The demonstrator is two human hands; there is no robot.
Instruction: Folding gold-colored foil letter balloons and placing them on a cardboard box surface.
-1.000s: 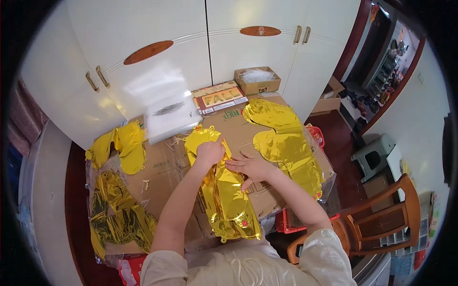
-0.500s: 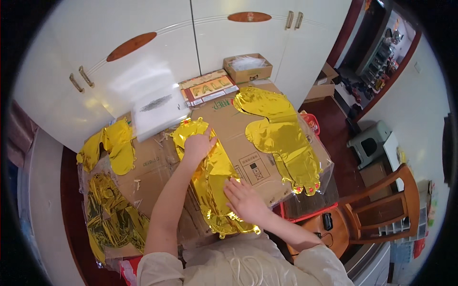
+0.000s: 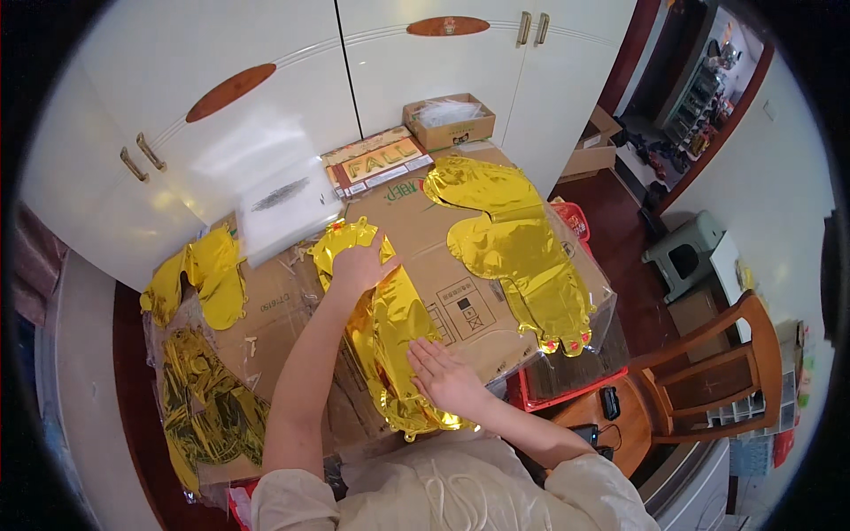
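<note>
On the flattened cardboard (image 3: 460,301), both hands lay flat and unclenched on a gold foil balloon (image 3: 394,327): left hand (image 3: 359,264) at its top, right hand (image 3: 447,379) lower down

Gold foil balloon (image 3: 390,332): deflated, flat, mirror-shiny, creased all over. It lies lengthwise on the brown cardboard sheet (image 3: 460,292), running from the far side toward the person. The far end is rounded with a scalloped edge, near a clear plastic bag. The near end reaches the cardboard's front edge, with a small tab sticking out. Its surface is rumpled in the middle stretch and brighter along the right edge, where it catches the light. The left hand (image 3: 359,263) presses flat on the far end; the right hand (image 3: 443,376) lies palm-down on the near part, fingers spread.
</note>
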